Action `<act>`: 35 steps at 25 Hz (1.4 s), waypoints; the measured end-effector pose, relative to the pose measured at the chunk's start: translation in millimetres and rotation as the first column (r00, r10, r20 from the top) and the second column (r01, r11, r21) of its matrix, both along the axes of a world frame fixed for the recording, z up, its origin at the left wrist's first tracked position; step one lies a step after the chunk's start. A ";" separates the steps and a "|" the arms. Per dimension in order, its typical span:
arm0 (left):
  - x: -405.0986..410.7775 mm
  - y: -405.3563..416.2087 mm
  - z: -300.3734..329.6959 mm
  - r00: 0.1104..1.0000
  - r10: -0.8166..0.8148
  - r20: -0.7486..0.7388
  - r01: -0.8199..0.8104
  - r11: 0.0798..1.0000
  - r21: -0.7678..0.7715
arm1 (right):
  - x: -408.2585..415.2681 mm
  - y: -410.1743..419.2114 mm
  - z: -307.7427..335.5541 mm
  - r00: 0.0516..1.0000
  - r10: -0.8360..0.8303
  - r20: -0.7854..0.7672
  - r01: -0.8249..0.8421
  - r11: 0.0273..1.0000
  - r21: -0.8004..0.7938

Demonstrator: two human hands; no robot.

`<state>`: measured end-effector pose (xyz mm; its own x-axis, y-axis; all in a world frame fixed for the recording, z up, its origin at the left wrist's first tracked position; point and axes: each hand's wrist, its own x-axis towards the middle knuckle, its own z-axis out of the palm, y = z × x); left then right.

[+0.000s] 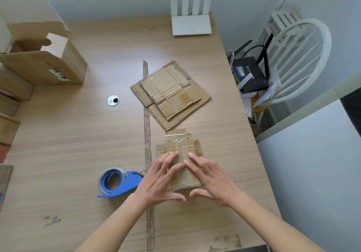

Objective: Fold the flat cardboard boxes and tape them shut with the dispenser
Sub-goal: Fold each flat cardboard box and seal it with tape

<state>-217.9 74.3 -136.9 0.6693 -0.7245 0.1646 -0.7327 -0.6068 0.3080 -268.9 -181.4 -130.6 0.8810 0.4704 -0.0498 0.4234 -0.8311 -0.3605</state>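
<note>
Two flat hands, the left hand (159,175) and right hand (209,177), press straight-fingered on the small cardboard box (181,154) just right of the blue tape dispenser (119,182), gripping nothing, and I judge the flaps could spring open if either hand lifts to fetch the dispenser.

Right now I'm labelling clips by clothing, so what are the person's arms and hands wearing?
Nothing that shows. The left hand and right hand are bare, with no gloves, rings or watch visible. Both forearms are uncovered down to the frame's bottom edge, so no sleeve appears. Fingernails look short and unpainted.
</note>
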 end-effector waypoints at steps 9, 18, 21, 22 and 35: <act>-14.4 -35.5 42.4 0.502 0.414 -0.759 -0.718 0.689 -0.099 | 20.9 40.5 38.1 0.633 -0.418 -0.652 0.731 0.599 0.326; 27.8 -49.8 190.5 0.539 0.185 -0.822 -0.728 0.592 -0.345 | 71.5 20.0 214.3 0.498 -0.273 -0.823 0.864 0.235 0.445; 46.5 -58.8 250.0 0.551 0.148 -0.822 -0.770 0.469 -0.432 | 85.8 15.6 260.0 0.615 -0.413 -0.671 0.786 0.259 0.561; 51.7 -60.5 263.0 0.567 0.152 -0.809 -0.769 0.448 -0.455 | 87.3 14.1 272.8 0.649 -0.411 -0.640 0.757 0.265 0.597; 51.4 49.5 345.7 0.681 0.482 -0.551 -0.732 0.420 -0.537 | 91.4 71.6 361.6 0.966 -0.159 -0.204 0.253 0.749 0.612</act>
<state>-166.5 123.8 208.8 0.9815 0.1450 0.1254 -0.0634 -0.3716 0.9262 -177.5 -109.8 230.9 0.9671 0.2447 0.0698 0.1788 -0.4583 -0.8706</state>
